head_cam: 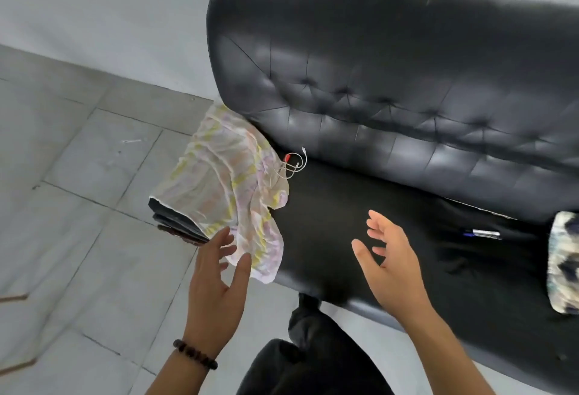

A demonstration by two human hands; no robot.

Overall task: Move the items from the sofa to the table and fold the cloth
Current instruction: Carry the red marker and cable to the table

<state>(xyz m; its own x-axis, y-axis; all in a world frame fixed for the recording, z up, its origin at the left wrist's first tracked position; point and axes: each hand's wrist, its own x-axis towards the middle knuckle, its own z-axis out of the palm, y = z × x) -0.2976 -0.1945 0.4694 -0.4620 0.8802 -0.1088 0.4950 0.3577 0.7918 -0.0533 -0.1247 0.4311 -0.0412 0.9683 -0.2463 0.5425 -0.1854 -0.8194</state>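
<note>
A black tufted sofa [391, 81] fills the right and middle of the view, its length running from the left-hand end near the middle of the picture out past the right edge. A grey tiled floor [78, 206] takes up the left side. The person's dark trousers [300, 363] show at the bottom.

A pale cloth [225, 181] with yellow and pink patches is draped, crumpled, over the sofa's left end. Its long axis runs from the backrest corner toward the front edge, where a fold hangs over the seat's rim. Dark flat edges poke out under its left corner; what they are cannot be told.

The left hand [216, 288] hovers at the cloth's near edge, fingers spread and straight, gripping nothing; whether it touches the fabric cannot be told. The right hand [391, 266] hangs above the bare seat, fingers loose and parted, holding nothing.

A patterned soft item [564, 263] lies on the seat at the right edge. A thin white cable [293, 164] with red bits is coiled at the cloth's far edge, one plug pointing to the backrest. A pen [484, 233] lies along the sofa's length near the backrest seam, well right of the hands. A bead bracelet [194, 354] circles the left wrist.
</note>
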